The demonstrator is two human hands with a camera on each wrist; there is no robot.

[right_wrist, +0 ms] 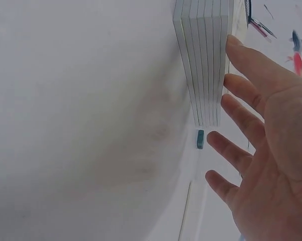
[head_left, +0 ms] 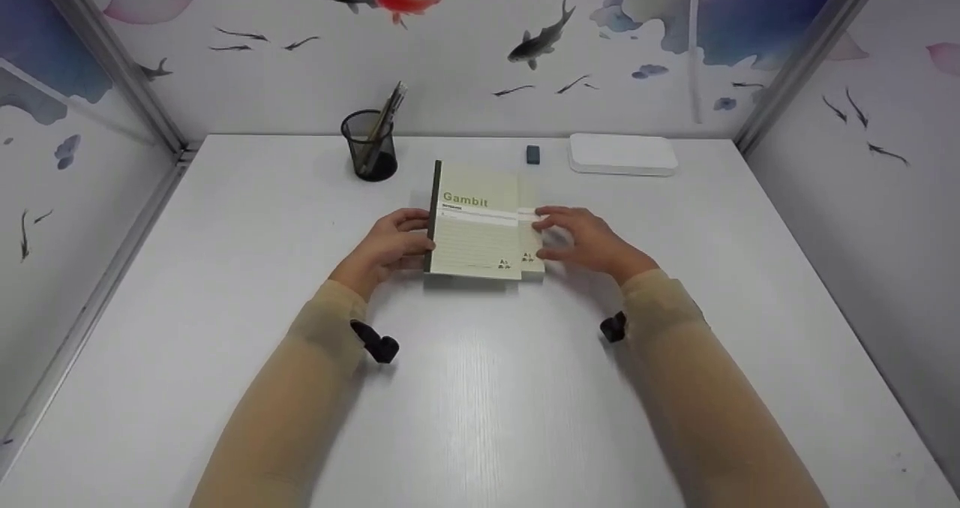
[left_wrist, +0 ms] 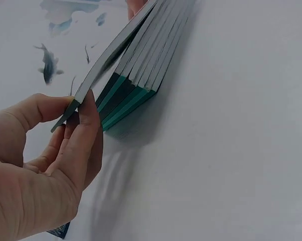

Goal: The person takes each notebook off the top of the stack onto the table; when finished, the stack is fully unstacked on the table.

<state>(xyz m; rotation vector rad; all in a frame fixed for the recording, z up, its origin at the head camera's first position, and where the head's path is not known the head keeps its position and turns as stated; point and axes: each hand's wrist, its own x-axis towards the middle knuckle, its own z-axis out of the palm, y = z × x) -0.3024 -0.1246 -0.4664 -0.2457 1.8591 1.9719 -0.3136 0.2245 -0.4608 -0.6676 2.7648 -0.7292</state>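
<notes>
A cream notebook (head_left: 476, 234) marked "Gambit", with a dark spine, lies on a stack of similar notebooks (head_left: 532, 230). My left hand (head_left: 386, 244) pinches its spine edge between thumb and fingers. In the left wrist view that edge of the top notebook (left_wrist: 103, 60) is lifted at a slant, apart from the green-spined notebooks (left_wrist: 141, 83) below. At the stack's other side is my right hand (head_left: 589, 239), fingers spread and slightly bent. The right wrist view has its thumb and nearest fingertips at the upper edge of the stack (right_wrist: 203, 55); whether they press is unclear.
Behind the notebooks, a black mesh pen holder (head_left: 371, 148) with several pens stands to the left. A small dark blue block (head_left: 533, 154) and a white flat case (head_left: 622, 154) lie at the back right. Printed panels (head_left: 465, 65) wall the white table (head_left: 480, 403).
</notes>
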